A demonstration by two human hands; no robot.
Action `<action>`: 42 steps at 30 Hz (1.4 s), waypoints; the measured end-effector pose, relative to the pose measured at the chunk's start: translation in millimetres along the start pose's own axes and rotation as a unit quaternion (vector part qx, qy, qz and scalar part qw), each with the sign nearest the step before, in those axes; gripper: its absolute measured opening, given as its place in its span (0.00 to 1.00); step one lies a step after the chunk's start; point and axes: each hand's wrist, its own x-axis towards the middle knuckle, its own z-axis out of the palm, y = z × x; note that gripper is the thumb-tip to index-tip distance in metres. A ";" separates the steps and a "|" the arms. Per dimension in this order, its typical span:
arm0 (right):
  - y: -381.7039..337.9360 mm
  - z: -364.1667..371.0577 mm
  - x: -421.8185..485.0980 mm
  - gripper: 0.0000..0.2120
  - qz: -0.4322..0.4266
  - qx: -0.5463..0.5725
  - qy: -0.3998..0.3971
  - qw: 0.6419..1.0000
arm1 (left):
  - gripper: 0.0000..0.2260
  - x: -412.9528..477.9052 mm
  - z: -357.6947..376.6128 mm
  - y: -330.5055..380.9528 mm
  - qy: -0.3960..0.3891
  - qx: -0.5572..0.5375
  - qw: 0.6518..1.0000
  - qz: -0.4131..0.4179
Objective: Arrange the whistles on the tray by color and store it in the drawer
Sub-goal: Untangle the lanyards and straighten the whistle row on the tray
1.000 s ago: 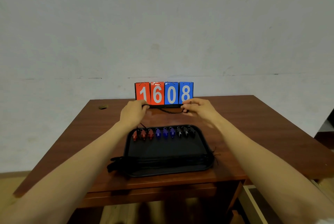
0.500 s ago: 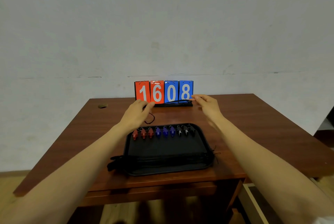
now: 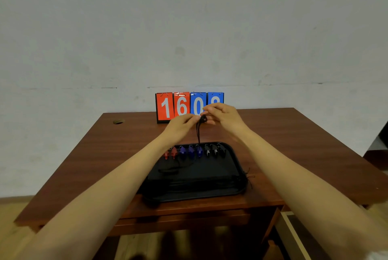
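Note:
A black tray (image 3: pixel 235 161) lies on the wooden table near its front edge. Along its far side stands a row of whistles sorted by colour: red whistles (image 3: pixel 173 152) on the left, blue whistles (image 3: pixel 191 151) in the middle, black whistles (image 3: pixel 214 150) on the right. Black lanyard cords are bundled along the tray's near side. My left hand (image 3: pixel 181 126) and my right hand (image 3: pixel 223 116) meet above the tray's far edge, both pinching a black cord (image 3: pixel 198 131) that runs down to a blue whistle. My left forearm hides the leftmost whistle.
A flip scoreboard (image 3: pixel 180 106) reading 1608 stands at the back of the table (image 3: pixel 294 144) against the wall; my right hand covers part of its last digit. A round hole (image 3: pixel 118 121) is in the table's back left. Below the front edge is the drawer front (image 3: pixel 189 221).
Both hands left the scoreboard's base, came together above the tray and now pinch a black cord lifted taut from a blue whistle. A loose cord now lies on the tray's left side.

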 end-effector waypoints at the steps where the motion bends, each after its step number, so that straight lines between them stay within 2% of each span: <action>1: -1.8 1.3 0.6 0.10 -0.006 -0.015 -0.003 1.000 | 0.15 0.6 0.8 2.4 -0.010 -0.021 1.000 0.005; 4: -3.5 2.0 1.3 0.09 -0.017 -0.027 0.002 0.999 | 0.12 2.2 2.2 1.8 -0.012 -0.047 0.999 0.001; 8: 3.5 -5.2 1.8 0.07 -0.026 -0.030 0.033 0.999 | 0.10 2.6 3.3 -6.9 0.073 -0.096 0.992 -0.036; 10: 8.6 -8.6 1.3 0.07 -0.029 -0.043 0.045 0.998 | 0.10 1.3 1.2 -8.4 0.098 -0.086 0.990 -0.062; 14: 12.6 -6.7 0.4 0.07 -0.045 -0.062 0.044 0.996 | 0.08 2.8 4.4 -8.8 0.018 -0.034 0.994 -0.102; 17: 5.8 -3.7 -0.6 0.08 -0.061 -0.051 0.026 0.997 | 0.10 2.8 10.2 -7.0 0.012 -0.029 0.995 -0.097; 21: 2.0 -2.8 1.5 0.05 -0.068 -0.044 0.021 0.997 | 0.16 -1.7 14.5 5.2 0.034 -0.102 0.994 -0.023; 27: -1.9 -4.7 4.7 0.06 -0.089 -0.101 0.065 0.989 | 0.18 -5.1 27.0 11.1 -0.073 -0.161 0.984 -0.024; 29: -2.2 -6.4 4.5 0.06 -0.093 -0.106 0.075 0.987 | 0.16 -4.9 31.9 7.4 -0.106 -0.177 0.979 -0.015; 31: -2.7 -8.8 4.6 0.07 -0.101 -0.121 0.081 0.984 | 0.13 -3.8 36.1 4.1 -0.105 -0.184 0.977 -0.013; 35: -6.2 -21.3 8.4 0.09 -0.109 -0.150 0.128 0.974 | 0.10 3.2 29.7 -1.7 -0.054 -0.139 0.988 -0.034; 39: -2.4 -47.2 12.3 0.10 -0.106 -0.194 0.186 0.957 | 0.09 5.3 -1.0 -24.4 0.007 0.028 0.999 -0.032; 42: 10.9 -65.4 10.8 0.10 -0.085 -0.235 0.209 0.945 | 0.12 -1.7 -25.5 -43.4 0.049 0.081 0.994 -0.045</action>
